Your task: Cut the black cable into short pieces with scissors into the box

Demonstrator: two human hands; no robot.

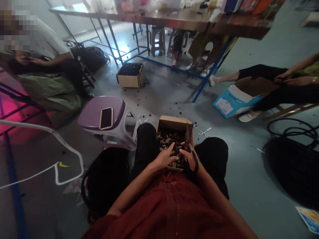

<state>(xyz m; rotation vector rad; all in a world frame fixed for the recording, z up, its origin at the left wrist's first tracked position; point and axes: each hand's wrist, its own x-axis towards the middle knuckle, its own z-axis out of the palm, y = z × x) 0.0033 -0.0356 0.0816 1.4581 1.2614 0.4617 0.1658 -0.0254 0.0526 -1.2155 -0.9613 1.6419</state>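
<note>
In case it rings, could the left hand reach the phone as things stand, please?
Probably yes: the phone lies uncovered on the stool, though the left knee stands between it and the left hand.

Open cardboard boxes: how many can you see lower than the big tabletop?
3. One brown box is between the wearer's knees, a second brown box sits on the floor holding black pieces, and a blue-and-white box is beside the right-hand co-worker. Others may be hidden.
</note>
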